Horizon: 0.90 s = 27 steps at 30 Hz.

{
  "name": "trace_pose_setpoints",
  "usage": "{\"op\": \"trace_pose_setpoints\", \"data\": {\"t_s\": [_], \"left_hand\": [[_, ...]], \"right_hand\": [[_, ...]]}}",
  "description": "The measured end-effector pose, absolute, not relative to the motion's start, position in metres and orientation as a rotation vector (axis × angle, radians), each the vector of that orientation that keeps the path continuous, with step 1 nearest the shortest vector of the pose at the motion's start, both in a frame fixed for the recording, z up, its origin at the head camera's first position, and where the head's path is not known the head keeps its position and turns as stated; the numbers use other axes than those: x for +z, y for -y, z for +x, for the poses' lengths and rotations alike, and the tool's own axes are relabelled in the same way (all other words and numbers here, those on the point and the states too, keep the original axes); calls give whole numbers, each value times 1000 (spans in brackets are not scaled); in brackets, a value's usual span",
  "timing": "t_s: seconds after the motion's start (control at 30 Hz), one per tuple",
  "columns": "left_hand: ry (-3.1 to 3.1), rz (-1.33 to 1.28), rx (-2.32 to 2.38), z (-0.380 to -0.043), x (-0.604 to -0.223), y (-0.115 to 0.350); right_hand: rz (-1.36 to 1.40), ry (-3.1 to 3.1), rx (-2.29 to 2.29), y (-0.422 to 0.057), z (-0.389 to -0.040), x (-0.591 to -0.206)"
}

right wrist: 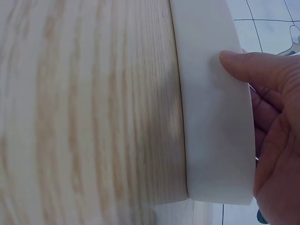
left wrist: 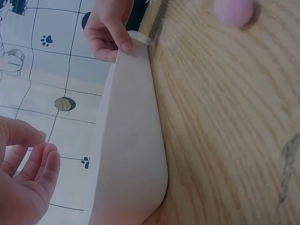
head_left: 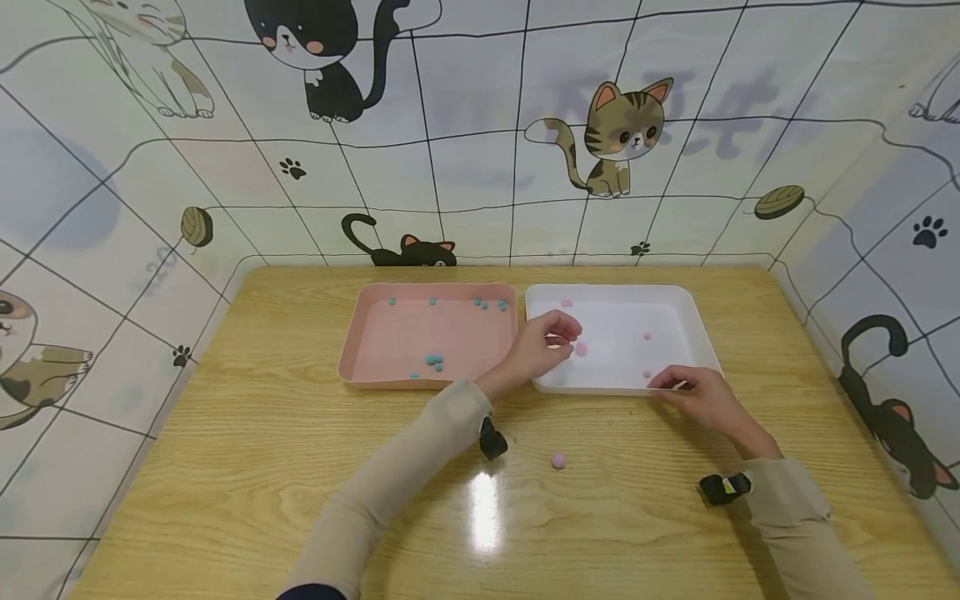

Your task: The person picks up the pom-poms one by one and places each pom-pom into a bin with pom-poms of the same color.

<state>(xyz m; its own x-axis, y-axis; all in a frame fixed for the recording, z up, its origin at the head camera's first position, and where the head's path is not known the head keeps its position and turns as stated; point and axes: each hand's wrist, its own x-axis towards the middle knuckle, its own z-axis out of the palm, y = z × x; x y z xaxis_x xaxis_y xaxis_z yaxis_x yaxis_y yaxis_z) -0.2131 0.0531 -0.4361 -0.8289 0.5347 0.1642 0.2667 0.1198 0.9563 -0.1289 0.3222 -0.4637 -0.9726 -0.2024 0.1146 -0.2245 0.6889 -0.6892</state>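
Observation:
My left hand (head_left: 542, 343) is over the left side of the white tray (head_left: 622, 308), fingers loosely bent. No object shows between its thumb and fingertips in the left wrist view. Right by those fingertips in the head view is a pink ball (head_left: 581, 349). A few smaller pink pieces (head_left: 647, 337) lie elsewhere in this tray. At the near right, my right hand (head_left: 697, 402) grips the tray's wall, its thumb (right wrist: 239, 65) on the outer face and the other fingers over the inner side.
Left of the white tray stands a pink tray (head_left: 390, 333) with several small teal pieces (head_left: 434, 360). Another pink ball (head_left: 558, 461) lies on the wooden table (head_left: 600, 517) between the forearms. A cat-patterned wall covering (head_left: 480, 175) surrounds the table's back and sides.

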Motion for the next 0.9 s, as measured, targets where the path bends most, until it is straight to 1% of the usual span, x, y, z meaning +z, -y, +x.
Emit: {"op": "trace_pose_setpoints", "data": {"t_s": [0.57,0.9], "left_hand": [[-2091,988,1766,-184,-448,-44],[-2102,950,1684,-166,-452,-39]], "right_hand": [[379,2849,1174,-323,-129,-465],[382,2845,1189,-324,-129,-466]]}}
